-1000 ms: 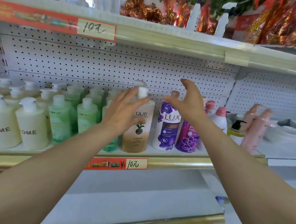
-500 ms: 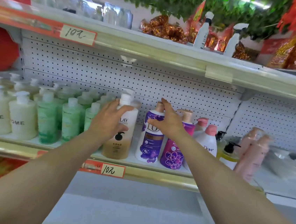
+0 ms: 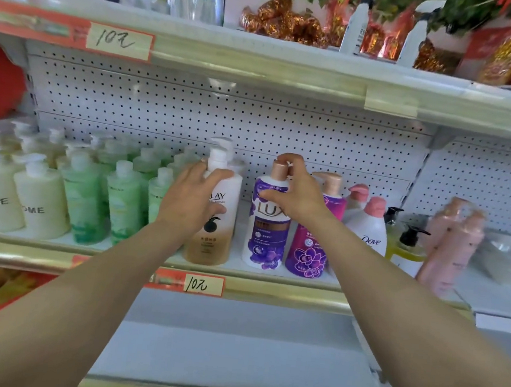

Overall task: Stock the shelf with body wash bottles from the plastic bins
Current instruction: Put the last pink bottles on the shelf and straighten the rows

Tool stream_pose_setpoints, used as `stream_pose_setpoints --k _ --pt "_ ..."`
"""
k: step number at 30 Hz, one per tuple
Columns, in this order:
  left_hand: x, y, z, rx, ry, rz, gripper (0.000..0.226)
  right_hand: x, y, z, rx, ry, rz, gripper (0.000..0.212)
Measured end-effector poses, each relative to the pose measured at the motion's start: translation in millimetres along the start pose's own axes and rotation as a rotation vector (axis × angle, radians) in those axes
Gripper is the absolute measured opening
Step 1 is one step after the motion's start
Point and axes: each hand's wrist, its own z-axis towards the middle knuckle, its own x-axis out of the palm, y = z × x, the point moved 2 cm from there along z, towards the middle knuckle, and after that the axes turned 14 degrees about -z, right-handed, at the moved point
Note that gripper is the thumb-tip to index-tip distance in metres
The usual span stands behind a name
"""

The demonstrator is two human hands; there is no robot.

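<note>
Two hands at work at the middle shelf, centre of frame. The left hand grips the Olay bottle at its shoulder, fingers wrapped round the far side and thumb laid across the front just under the pump. The right hand sits on top of the Lux bottle, fingertips pinching the copper-coloured pump neck, thumb pressed to the purple shoulder.

Both bottles stand upright on the shelf near its front edge, long axes vertical, labels facing out, with a narrow gap of bare shelf between them. The Lux bottle touches, or all but touches, the magenta bottle to its right; the Olay bottle stands just right of the green bottles.

Each bottle lies straight below its own hand's fingers, so neither hand has to reach across. The step looks like final placing: any squaring-up would be a small slide or twist at the neck, then a release upward, with a top-heavy tip the likely risk.
</note>
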Motion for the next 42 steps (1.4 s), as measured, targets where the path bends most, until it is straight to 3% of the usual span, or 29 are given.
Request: stream_pose_setpoints --k 24,29,42 --pt "-1.4 15.7 6.2 0.096 0.006 -0.069 0.069 -14.9 -6.3 8.1 -0.022 0.17 0.115 0.057" --pt "0.5 13.2 4.3 0.081 -0.009 -0.069 0.068 -1.2 -5.5 -1.9 0.013 0.158 0.163 0.074" --pt "-2.4 8.1 4.5 0.026 0.019 -0.103 0.071 -13.9 -8.1 -6.1 -0.1 0.251 0.188 0.069"
